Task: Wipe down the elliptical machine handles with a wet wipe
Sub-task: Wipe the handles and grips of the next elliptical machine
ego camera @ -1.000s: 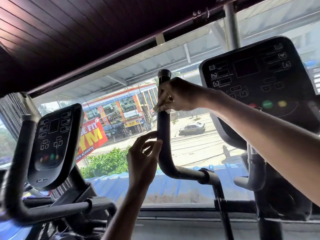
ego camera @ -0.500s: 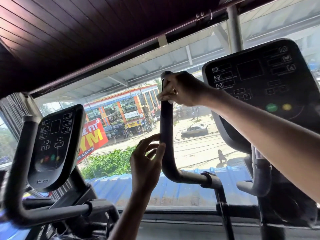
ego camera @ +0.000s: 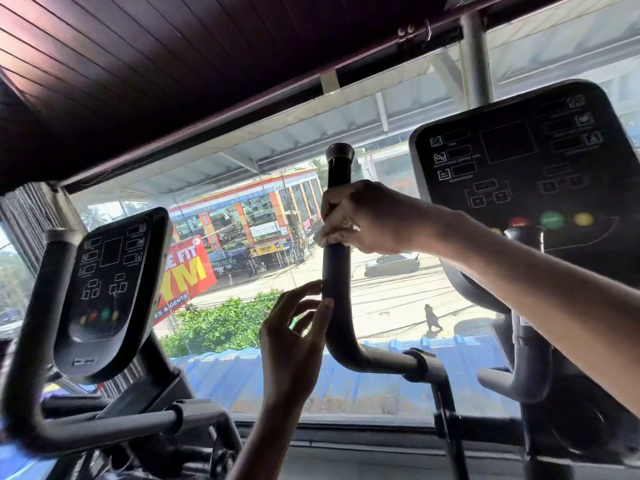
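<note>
A large black console (ego camera: 519, 161) is seen just right of and behind the right hand (ego camera: 367, 216). A second console (ego camera: 110, 289) is set well to the left of the left hand (ego camera: 294, 334). Between the consoles, the upright black handle (ego camera: 335, 268) is gripped by the right hand below its end cap. The white wet wipe (ego camera: 323, 237) is pressed between that hand's curled fingers and the handle. Lower down, the left hand is kept open, with relaxed fingertips laid against the handle's left side.
</note>
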Available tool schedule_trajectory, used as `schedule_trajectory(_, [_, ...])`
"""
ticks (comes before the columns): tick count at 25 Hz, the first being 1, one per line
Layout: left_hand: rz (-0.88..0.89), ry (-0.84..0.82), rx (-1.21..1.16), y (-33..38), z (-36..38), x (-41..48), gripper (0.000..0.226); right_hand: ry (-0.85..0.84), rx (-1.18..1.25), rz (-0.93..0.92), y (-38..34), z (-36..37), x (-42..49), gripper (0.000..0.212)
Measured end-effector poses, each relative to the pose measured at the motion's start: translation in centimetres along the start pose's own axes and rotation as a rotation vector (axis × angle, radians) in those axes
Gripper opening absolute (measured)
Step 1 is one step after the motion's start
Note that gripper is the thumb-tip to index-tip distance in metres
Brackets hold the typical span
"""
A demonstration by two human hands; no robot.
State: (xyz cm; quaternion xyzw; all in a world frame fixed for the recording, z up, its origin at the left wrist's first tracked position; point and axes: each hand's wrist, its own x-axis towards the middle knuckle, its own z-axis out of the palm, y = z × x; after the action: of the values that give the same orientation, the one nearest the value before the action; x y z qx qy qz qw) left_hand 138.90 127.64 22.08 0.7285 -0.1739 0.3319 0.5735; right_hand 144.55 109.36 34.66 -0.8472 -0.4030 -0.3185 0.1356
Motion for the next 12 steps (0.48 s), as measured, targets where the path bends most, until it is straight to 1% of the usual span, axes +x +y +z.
schedule_trajectory(2, [0.001,0.004,0.0,-0.3,-0.1,-0.3,0.023,0.079,0.031,0.002,-0.7,0.8,-1.2,0.02])
schedule_trajectory(3, [0.001,0.004,-0.004,-0.4,-0.1,-0.5,0.022,0.053,0.052,-0.012,-1.1,1.0,-1.8,0.02])
schedule_trajectory(5, [-0.007,0.01,-0.013,-0.6,-0.2,-1.0,0.02,-0.089,0.077,-0.056,-1.6,1.2,-2.2,0.02])
schedule_trajectory(6, [-0.018,0.016,-0.014,-0.7,-0.2,-1.2,0.02,-0.095,0.073,-0.055,-1.6,1.1,-2.1,0.02])
schedule_trajectory(8, [-0.039,0.03,-0.013,-1.0,-0.1,-1.8,0.019,0.048,0.047,0.0,-1.3,0.9,-1.8,0.021])
schedule_trajectory(9, [-0.044,0.034,-0.022,-1.2,-0.2,-2.1,0.019,0.086,0.048,0.026,-1.3,0.9,-1.8,0.021])
schedule_trajectory(10, [-0.047,0.031,-0.034,-1.2,-0.3,-2.2,0.019,0.049,0.063,0.017,-1.5,1.0,-2.0,0.021])
schedule_trajectory(12, [-0.056,0.02,-0.045,-1.4,-0.5,-2.5,0.021,-0.129,0.072,-0.054,-2.7,1.3,-2.4,0.018])
